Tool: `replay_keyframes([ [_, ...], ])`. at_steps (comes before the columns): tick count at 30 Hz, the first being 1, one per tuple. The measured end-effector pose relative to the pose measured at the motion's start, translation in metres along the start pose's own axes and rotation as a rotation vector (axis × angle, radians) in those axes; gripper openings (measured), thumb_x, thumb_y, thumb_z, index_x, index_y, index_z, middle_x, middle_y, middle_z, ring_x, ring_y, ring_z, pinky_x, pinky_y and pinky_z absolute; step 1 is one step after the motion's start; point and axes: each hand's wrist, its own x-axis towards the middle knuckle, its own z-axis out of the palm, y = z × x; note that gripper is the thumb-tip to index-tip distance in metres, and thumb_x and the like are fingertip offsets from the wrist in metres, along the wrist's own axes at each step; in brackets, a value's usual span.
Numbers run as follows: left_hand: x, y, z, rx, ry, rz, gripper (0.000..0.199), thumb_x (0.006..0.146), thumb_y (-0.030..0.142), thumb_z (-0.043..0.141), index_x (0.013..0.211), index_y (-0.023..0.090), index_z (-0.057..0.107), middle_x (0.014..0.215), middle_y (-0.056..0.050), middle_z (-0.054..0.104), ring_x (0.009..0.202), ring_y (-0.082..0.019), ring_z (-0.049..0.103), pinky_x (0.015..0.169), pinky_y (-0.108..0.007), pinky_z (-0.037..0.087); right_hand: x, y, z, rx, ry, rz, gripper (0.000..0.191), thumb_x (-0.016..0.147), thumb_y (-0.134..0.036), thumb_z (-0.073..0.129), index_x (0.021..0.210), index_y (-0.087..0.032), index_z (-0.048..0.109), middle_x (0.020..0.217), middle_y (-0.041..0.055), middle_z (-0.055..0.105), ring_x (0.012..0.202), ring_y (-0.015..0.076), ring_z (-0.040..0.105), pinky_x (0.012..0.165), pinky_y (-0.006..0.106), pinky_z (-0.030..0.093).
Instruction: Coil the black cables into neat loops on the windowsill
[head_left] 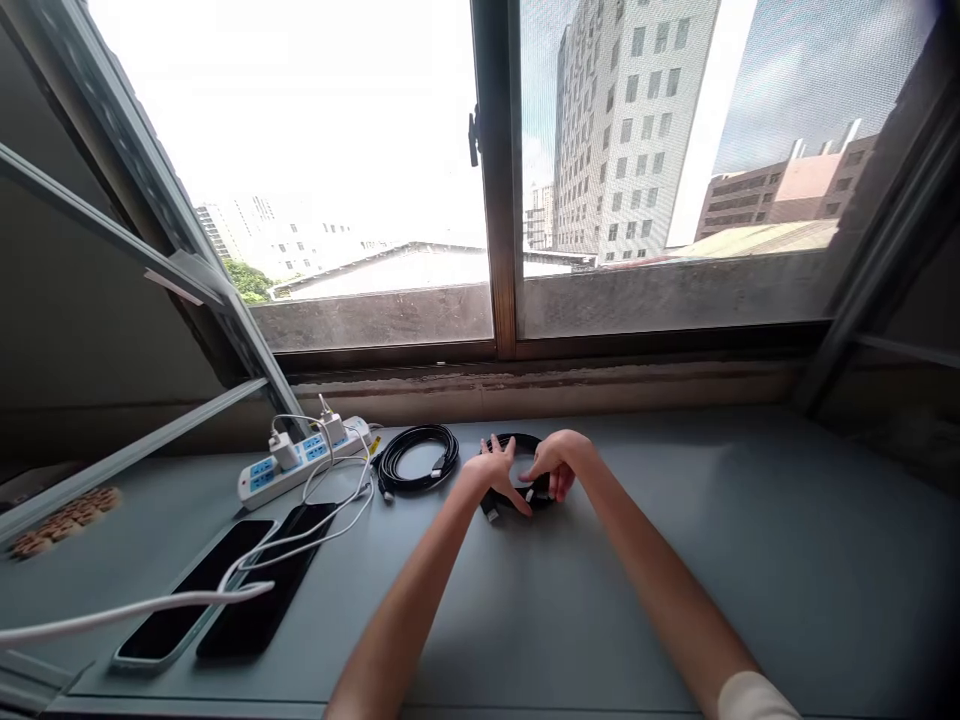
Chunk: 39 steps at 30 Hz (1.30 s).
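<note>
A coiled black cable (pixel 517 440) lies on the grey table, partly covered by both hands. My left hand (pixel 495 474) rests over the coil's left side, its fingers spread and its thumb pointing down to the right. At the coil's right side, my right hand (pixel 556 464) has its fingers curled around the black loops. Pale plugs of this cable show near the coil's lower edge, below and between the hands. Another coiled black cable (pixel 420 433) lies to the left, touched by neither hand.
A white power strip (pixel 300 462) with two chargers stands at the back left. Two dark phones (pixel 199 580) (pixel 270 590) lie in front of it, with white cables (pixel 150 606) across them. Metal frame bars rise at the left, and a window ledge (pixel 637 392) runs behind the table (pixel 750 520).
</note>
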Motion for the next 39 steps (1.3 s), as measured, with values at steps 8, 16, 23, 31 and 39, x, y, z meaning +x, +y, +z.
replay_keyframes([
  [8, -0.001, 0.005, 0.002, 0.019, 0.015, -0.022, 0.150, 0.034, 0.060, 0.081, 0.143, 0.011, -0.009, 0.145, -0.022, -0.015, 0.133, -0.041, -0.007, 0.109, -0.051, 0.015, -0.005, -0.001, -0.003, 0.056, -0.035, 0.020, 0.079, 0.083, -0.060, 0.042, 0.137, -0.004, 0.030, 0.101, 0.0232, 0.066, 0.081, 0.0221, 0.069, 0.053, 0.023, 0.051],
  [16, -0.002, 0.004, 0.005, -0.004, 0.065, 0.003, 0.154, 0.029, 0.062, 0.082, 0.144, 0.013, -0.008, 0.147, -0.021, -0.013, 0.134, -0.040, -0.006, 0.110, -0.049, 0.014, 0.010, 0.000, 0.001, 0.108, 0.004, 0.010, 0.050, 0.085, -0.039, 0.052, 0.119, -0.003, 0.048, 0.080, 0.0125, 0.069, 0.055, 0.0134, 0.065, 0.052, 0.020, 0.051],
  [23, 0.000, 0.000, 0.006, -0.043, 0.098, 0.018, 0.155, 0.028, 0.060, 0.083, 0.144, 0.014, -0.009, 0.149, -0.021, -0.006, 0.135, -0.041, -0.003, 0.109, -0.050, 0.018, 0.013, 0.002, 0.000, 0.075, 0.043, 0.003, 0.037, 0.082, -0.038, 0.055, 0.100, -0.006, 0.056, 0.069, 0.0058, 0.063, 0.052, 0.0125, 0.061, 0.052, 0.022, 0.051],
  [31, 0.000, -0.008, 0.005, -0.105, 0.163, -0.001, 0.146, 0.037, 0.057, 0.082, 0.144, 0.012, -0.006, 0.149, -0.024, 0.003, 0.134, -0.042, 0.006, 0.108, -0.045, 0.022, 0.006, 0.003, -0.003, 0.018, 0.086, -0.002, 0.029, 0.080, -0.042, 0.058, 0.080, -0.012, 0.057, 0.056, -0.0004, 0.054, 0.050, 0.0116, 0.058, 0.053, 0.022, 0.050],
  [39, -0.002, -0.016, -0.002, -0.172, 0.136, 0.024, 0.143, 0.027, 0.034, 0.087, 0.145, 0.015, 0.008, 0.148, -0.019, 0.006, 0.135, -0.038, 0.011, 0.107, -0.045, 0.026, -0.009, 0.003, -0.002, 0.031, 0.110, -0.077, 0.043, 0.080, -0.049, 0.056, 0.101, -0.011, 0.055, 0.059, 0.0006, 0.059, 0.047, 0.0115, 0.059, 0.054, 0.024, 0.052],
])
